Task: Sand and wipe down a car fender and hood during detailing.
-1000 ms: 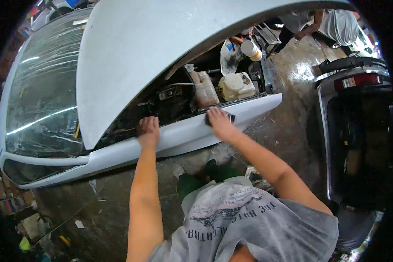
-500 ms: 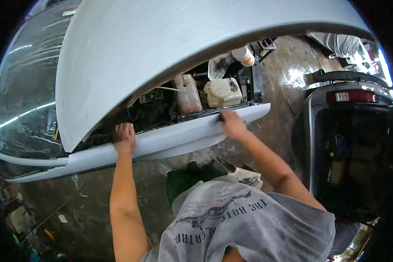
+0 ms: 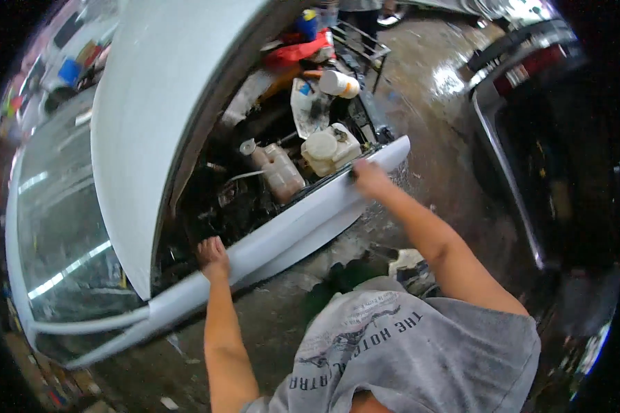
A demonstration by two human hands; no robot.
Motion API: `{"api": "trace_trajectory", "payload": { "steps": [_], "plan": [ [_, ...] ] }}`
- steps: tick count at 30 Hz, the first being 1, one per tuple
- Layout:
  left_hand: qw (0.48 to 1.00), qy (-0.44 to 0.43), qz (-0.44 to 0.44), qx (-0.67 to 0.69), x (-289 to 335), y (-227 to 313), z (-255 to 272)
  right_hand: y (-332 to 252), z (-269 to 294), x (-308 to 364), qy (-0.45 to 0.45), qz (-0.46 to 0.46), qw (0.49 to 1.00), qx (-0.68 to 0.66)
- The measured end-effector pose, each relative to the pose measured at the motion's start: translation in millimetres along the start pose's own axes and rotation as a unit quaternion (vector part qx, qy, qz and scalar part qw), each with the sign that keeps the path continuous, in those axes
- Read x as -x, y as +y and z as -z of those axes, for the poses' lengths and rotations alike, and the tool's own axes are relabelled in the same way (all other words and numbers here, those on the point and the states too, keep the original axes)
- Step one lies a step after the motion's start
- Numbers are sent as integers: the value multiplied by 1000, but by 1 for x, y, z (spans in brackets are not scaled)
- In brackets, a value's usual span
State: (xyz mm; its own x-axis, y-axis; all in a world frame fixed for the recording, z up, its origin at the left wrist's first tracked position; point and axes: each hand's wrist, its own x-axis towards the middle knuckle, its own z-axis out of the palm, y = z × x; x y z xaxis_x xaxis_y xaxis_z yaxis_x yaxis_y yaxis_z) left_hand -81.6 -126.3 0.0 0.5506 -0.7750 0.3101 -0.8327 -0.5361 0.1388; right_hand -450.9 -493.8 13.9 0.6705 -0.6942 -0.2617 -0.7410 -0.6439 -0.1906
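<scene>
A white car fender [image 3: 303, 215] runs along the near side of an engine bay. My left hand [image 3: 213, 257] rests on its upper edge, fingers curled over toward the bay. Farther forward on the same edge is my right hand [image 3: 370, 179], closed and smeared by motion. Something dark shows at its fingers, too blurred to name. Just beyond that hand, in the bay, sits a cream plastic reservoir [image 3: 329, 149]. A stained, brownish plastic tank [image 3: 280, 173] lies between the two hands' positions. The raised white hood [image 3: 158, 103] arches over the left part of the bay.
A white tub [image 3: 339, 84] lies at the bay's front, near a red cloth [image 3: 300, 51]. To the left is the windshield [image 3: 83, 234]. Another vehicle [image 3: 551, 165] stands at right. Part of a standing person [image 3: 360, 20] shows at the top.
The view has turned, so the fender slants more steeply and more of the engine bay shows under the hood. Both hands are still at the fender's upper edge.
</scene>
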Motion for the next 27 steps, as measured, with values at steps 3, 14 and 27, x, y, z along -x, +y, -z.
{"api": "trace_trajectory", "payload": {
  "steps": [3, 14, 27],
  "plan": [
    [999, -13, -30, -4, -3, -1, -2, -115, -49, 9, 49, 64, 982, -171],
    [976, -1, -204, 72, -55, 172, -41, -121, -12, 24, -19, 194, 979, -56],
    [985, -136, -94, 54, -109, 342, -110, 239, 19, -40, 52, 21, 998, -23]
  ]
}}
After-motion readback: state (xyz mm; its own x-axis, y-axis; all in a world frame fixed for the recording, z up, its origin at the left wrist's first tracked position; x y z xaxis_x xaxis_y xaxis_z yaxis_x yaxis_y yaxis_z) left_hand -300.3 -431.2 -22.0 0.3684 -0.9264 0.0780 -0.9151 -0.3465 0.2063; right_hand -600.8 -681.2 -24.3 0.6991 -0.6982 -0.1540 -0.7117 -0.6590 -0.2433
